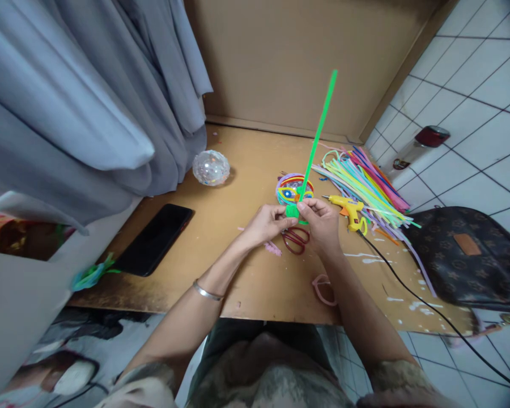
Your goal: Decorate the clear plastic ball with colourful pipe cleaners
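Between my two hands is a bright green pipe cleaner (318, 136), its lower end wound into a small green coil and its long straight end pointing up. My left hand (267, 222) pinches the coil from the left. On the right, my right hand (321, 220) grips the pipe cleaner where the straight part leaves the coil. Just beyond my fingers lies a round piece (285, 194) with colourful bands and a blue eye shape, partly hidden by the green strand. Red-handled scissors (295, 245) lie under my hands, their blades hidden.
A clear ball (211, 168) stands at the back left, a black phone (155, 240) at the left. Rightward are a yellow glue gun (351, 212) with a trailing cord, a pipe cleaner pile (365, 184), a dark bag (471, 258) and a pink loop (323, 290).
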Action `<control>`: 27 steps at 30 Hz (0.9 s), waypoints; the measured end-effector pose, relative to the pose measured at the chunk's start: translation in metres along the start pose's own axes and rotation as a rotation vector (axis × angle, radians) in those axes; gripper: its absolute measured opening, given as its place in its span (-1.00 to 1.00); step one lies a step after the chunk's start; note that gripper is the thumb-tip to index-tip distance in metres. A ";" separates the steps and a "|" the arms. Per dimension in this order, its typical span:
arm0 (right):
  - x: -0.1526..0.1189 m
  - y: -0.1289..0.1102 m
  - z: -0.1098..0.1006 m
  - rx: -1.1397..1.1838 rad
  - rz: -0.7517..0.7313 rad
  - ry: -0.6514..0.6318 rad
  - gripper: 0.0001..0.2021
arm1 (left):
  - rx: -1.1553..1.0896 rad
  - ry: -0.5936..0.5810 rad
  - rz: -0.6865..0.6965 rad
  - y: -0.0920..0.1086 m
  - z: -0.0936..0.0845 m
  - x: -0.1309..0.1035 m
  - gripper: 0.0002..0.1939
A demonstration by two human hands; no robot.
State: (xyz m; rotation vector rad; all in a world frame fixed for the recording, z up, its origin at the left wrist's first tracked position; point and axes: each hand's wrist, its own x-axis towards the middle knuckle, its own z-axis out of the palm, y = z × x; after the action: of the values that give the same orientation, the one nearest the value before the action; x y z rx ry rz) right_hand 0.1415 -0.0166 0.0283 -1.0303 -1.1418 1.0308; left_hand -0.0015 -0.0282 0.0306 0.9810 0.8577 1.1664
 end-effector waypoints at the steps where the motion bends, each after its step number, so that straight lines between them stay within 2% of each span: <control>1: 0.000 0.000 0.000 -0.005 -0.004 0.003 -0.73 | 0.046 -0.043 -0.010 0.001 0.000 0.000 -0.78; 3: 0.000 0.000 0.000 -0.012 -0.012 0.006 -0.73 | 0.126 -0.094 -0.003 0.003 0.001 0.000 -0.78; 9: -0.002 0.001 0.001 -0.042 -0.016 0.005 -0.76 | 0.172 0.026 0.073 0.001 0.002 0.003 -0.78; 14: -0.002 -0.001 0.001 -0.066 -0.132 -0.008 -0.82 | 0.149 0.039 0.015 -0.002 0.002 0.003 -0.80; 21: -0.003 0.002 0.001 0.122 0.071 -0.068 -0.76 | 0.147 -0.011 -0.056 0.004 0.001 -0.001 -0.72; 27: -0.003 0.002 0.000 0.134 0.067 -0.102 -0.74 | 0.149 -0.067 -0.089 0.007 0.001 -0.002 -0.64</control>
State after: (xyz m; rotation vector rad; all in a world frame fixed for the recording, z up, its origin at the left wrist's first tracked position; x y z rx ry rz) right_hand 0.1413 -0.0193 0.0253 -0.9238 -1.1108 1.2084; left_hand -0.0029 -0.0297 0.0377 1.0859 0.9354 0.9997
